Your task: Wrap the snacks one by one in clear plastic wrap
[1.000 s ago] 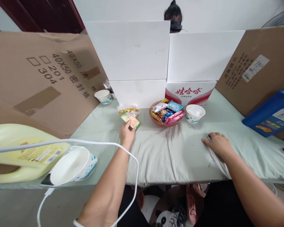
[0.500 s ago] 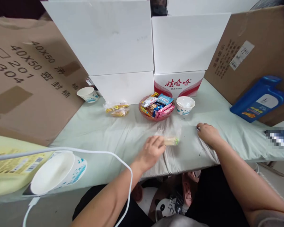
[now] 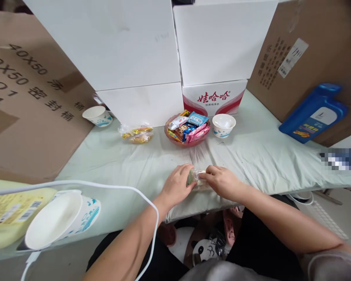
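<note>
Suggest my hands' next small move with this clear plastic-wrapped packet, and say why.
Perhaps press your left hand slightly firmer: it holds one end of the clear plastic-wrapped packet, and your right hand has fingertips against it, so steadying might help.

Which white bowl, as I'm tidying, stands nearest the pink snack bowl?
The white bowl right of the pink snack bowl, before the red-lettered box. The others stand farther left: one by the brown cardboard, one beside the yellow jug.

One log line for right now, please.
left hand: holding packet | right hand: touching same packet | pink bowl: wrapped snacks inside, beyond hands | paper cup: right of bowl
</note>
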Demonstrator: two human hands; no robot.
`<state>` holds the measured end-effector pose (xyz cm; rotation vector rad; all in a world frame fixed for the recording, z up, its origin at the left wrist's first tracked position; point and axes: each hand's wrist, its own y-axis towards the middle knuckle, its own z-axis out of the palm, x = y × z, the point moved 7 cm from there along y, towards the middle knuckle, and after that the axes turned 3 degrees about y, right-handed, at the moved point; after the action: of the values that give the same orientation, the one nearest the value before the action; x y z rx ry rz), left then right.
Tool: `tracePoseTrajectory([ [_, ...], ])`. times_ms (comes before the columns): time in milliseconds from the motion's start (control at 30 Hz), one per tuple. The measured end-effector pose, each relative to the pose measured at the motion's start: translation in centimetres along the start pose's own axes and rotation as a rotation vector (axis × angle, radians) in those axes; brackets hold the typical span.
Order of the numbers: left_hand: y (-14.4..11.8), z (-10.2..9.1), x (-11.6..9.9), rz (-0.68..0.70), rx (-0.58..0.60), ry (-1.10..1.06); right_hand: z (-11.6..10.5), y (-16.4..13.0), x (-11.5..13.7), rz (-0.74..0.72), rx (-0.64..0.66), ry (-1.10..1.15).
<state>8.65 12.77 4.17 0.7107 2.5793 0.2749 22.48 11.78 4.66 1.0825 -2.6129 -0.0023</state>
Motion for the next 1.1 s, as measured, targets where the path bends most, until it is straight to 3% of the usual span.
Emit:
tracePoseTrajectory([
  [67, 0.1, 0.5, 0.4, 0.005, 0.093, -0.007, 0.2, 0.1, -0.3, -0.009, 0.037, -0.059],
  [133, 0.0, 0.4, 1.4, -0.018, 0.168, 0.022, -0.4, -0.5, -2.2, 0.054, 0.089, -0.091],
  [300, -0.3, -1.7, 5.0, -0.173, 0.250, 0.069, -2.5, -3.8, -11.2, 0.511, 0.232, -0.210],
  [367, -0.2, -2.9, 5.2, -0.177, 0.226, -0.028, -3.3, -4.4, -12.9, 0.610, 0.177, -0.231],
  [467, -0.1, -4.5, 4.0, -0.137, 0.243, -0.297, -4.4, -3.6, -11.5, 0.510, -0.086, -0.026],
  [533, -0.6, -4.7, 2.2, -0.058, 0.420, -0.475, -4.7, -2.8, -9.0, 0.367, -0.187, 0.217],
  [600, -1.8, -4.4, 0.5, 0.007, 0.661, -0.591, -4.3, -2.2, -6.1, 0.228, -0.105, 0.417],
  [667, -2.8, -3.8, -0.3, -0.005, 0.810, -0.617, -3.1, -2.0, -3.2, 0.113, 0.143, 0.520],
  [700, -3.0, -3.4, -0.3, -0.036, 0.830, -0.587, -2.3, -2.2, -2.0, 0.072, 0.283, 0.526],
  [767, -2.8, -2.6, 0.1, -0.093, 0.758, -0.453, -1.0, -2.9, -0.2, 0.018, 0.498, 0.457],
  [833, -2.0, -2.0, 0.5, -0.114, 0.587, -0.289, -0.3, -3.0, 0.5, 0.002, 0.549, 0.343],
  [900, -1.2, -1.5, 0.8, -0.107, 0.411, -0.145, -0.2, -2.5, 0.3, 0.036, 0.454, 0.254],
  [967, -0.8, -0.9, 1.1, -0.102, 0.316, -0.033, -0.6, -1.8, -0.4, 0.102, 0.291, 0.197],
  [1100, -0.5, 0.5, 2.1, -0.124, 0.315, 0.014, -0.4, -0.7, -0.9, 0.075, 0.094, 0.107],
])
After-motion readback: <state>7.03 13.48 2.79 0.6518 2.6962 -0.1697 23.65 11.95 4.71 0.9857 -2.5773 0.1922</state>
